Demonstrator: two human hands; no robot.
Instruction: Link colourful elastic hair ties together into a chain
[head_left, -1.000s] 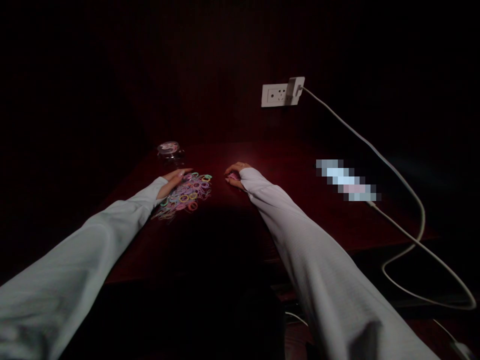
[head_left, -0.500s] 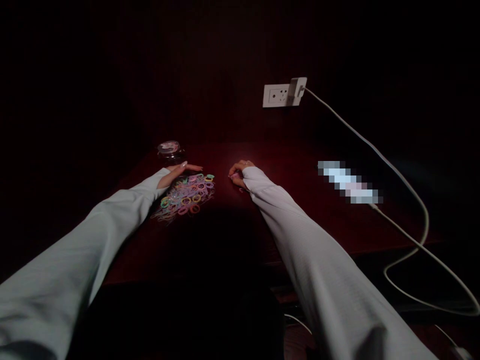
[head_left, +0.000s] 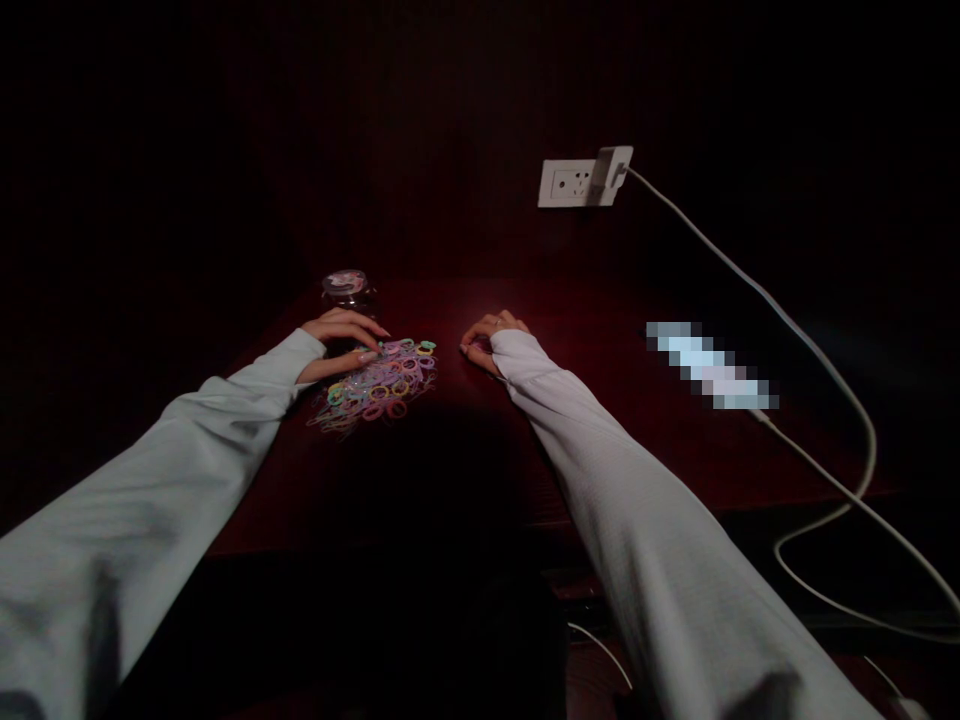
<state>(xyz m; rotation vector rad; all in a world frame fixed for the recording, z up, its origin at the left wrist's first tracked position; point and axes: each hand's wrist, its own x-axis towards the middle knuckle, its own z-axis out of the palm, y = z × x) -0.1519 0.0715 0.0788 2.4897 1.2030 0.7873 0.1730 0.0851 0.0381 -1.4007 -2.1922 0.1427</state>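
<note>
A heap of small coloured elastic rings (head_left: 386,382) lies on the dark red table (head_left: 600,400). My left hand (head_left: 341,340) hovers at the heap's far left edge, thumb and fingers curved apart like a claw, fingertips touching the rings. My right hand (head_left: 489,338) rests curled on the table to the right of the heap, fingers pressed together over something small and pinkish that I cannot make out. A small clear jar (head_left: 346,290) stands just behind my left hand.
A white wall socket (head_left: 568,183) with a plugged-in charger (head_left: 611,172) sits on the dark wall behind. Its white cable (head_left: 825,400) loops across the right side down to a blurred flat device (head_left: 709,365) on the table. The surroundings are very dark.
My left hand lifted off the heap, reached toward the jar, then came back with fingers curved over the rings' edge. My right hand stayed curled in place.
</note>
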